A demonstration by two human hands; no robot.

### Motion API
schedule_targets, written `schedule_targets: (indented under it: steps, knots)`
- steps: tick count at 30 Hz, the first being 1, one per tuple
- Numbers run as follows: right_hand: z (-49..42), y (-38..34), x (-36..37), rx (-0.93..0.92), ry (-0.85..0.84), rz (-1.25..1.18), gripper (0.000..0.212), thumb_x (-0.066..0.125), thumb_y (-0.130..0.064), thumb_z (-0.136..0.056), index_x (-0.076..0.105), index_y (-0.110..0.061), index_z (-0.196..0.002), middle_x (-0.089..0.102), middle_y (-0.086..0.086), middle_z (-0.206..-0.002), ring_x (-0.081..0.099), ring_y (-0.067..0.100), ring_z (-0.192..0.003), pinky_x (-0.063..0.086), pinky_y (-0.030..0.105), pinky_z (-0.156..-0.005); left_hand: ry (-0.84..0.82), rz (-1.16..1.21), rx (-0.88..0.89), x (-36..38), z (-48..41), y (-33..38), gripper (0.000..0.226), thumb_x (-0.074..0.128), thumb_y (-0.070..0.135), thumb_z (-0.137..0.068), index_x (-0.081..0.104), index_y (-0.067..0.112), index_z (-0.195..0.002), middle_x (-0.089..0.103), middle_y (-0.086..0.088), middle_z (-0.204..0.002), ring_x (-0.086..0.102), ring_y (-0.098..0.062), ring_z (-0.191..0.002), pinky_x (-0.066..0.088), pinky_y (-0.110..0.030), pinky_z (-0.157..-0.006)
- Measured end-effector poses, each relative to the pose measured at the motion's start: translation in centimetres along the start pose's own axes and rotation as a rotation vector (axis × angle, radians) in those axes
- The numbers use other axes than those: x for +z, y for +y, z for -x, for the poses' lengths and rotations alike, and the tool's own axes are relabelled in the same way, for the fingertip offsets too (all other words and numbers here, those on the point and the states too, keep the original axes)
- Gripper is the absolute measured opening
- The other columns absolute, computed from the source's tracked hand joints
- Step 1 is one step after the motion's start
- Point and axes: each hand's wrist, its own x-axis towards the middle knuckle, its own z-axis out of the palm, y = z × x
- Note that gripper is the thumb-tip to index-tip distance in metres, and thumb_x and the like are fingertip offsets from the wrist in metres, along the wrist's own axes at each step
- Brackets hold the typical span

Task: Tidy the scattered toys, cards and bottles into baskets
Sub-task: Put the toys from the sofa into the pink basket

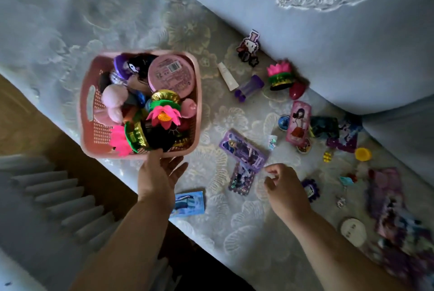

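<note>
A pink basket (94, 145) on the sofa seat is heaped with plush toys, a round pink tin (171, 74) and two pink lotus toys (165, 117). My left hand (158, 173) lies open at the basket's near rim, fingers straight and touching it. My right hand (285, 182) hovers over the seat with fingers loosely curled, holding nothing, just right of two purple cards (244, 150). A blue card (190, 202) lies by my left wrist. Further right lie a third lotus toy (279, 76), a white tube (227, 76), a purple bottle (249, 86) and a pink card (298, 121).
The sofa's back cushion (328, 32) rises behind the scattered things. More small items, a yellow cap (362, 154), a white round disc (353, 232) and purple cards (385, 187), lie at the right. The seat's front edge drops to a wooden floor (35, 126) on the left.
</note>
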Motion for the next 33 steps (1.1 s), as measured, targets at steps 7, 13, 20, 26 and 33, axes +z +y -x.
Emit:
schedule_targets:
  steps: [7,13,20,26,33]
  knots:
    - [-1.7,3.3,-2.3,0.146,0.134,-0.131,0.012,0.056,-0.011,-0.087,0.061,-0.016,-0.097,0.064,0.009,-0.105,0.063,0.022,-0.096,0.046,0.026,-0.082,-0.204,-0.618,0.047,4.3,2.1,-5.2,0.027,0.050,0.005,-0.096,0.058,0.009,-0.122,0.069,-0.007,-0.100,0.069,-0.022,-0.074,0.055,-0.032,-0.067]
    - [-0.6,8.1,-4.6,0.271,0.173,-0.161,0.015,0.055,-0.011,-0.087,0.062,-0.011,-0.100,0.064,0.010,-0.106,0.060,0.027,-0.098,0.041,0.026,-0.078,-0.443,-1.420,0.458,9.6,4.4,-7.8,0.023,0.054,0.020,-0.093,0.066,0.023,-0.112,0.069,0.001,-0.103,0.065,-0.022,-0.093,0.051,-0.033,-0.082]
    - [-1.2,13.2,-6.8,0.270,0.316,-0.219,0.018,0.058,-0.010,-0.087,0.064,-0.010,-0.103,0.064,0.011,-0.105,0.061,0.027,-0.099,0.045,0.032,-0.085,-0.603,-1.829,0.666,15.4,2.7,-13.2,0.050,0.055,0.017,-0.093,0.043,0.017,-0.142,0.040,-0.013,-0.144,0.042,-0.030,-0.129,0.034,-0.036,-0.104]
    - [-2.5,15.4,-6.8,0.335,0.405,-0.206,0.018,0.059,-0.015,-0.089,0.065,-0.009,-0.105,0.066,0.012,-0.104,0.062,0.027,-0.098,0.040,0.025,-0.080,-0.633,-2.050,0.886,17.9,0.0,-15.2,0.054,0.059,0.010,-0.089,0.040,0.013,-0.139,0.028,-0.018,-0.146,0.041,-0.037,-0.122,0.043,-0.044,-0.096]
    - [-6.6,12.9,-5.8,0.086,0.323,-0.025,0.041,0.054,-0.012,-0.091,0.051,-0.018,-0.131,0.043,0.007,-0.138,0.044,0.029,-0.120,0.038,0.038,-0.102,-0.513,-1.717,0.807,18.6,-2.0,-14.2,0.013,0.047,0.016,-0.089,0.058,0.011,-0.094,0.052,-0.009,-0.098,0.055,-0.030,-0.078,0.037,-0.032,-0.066]
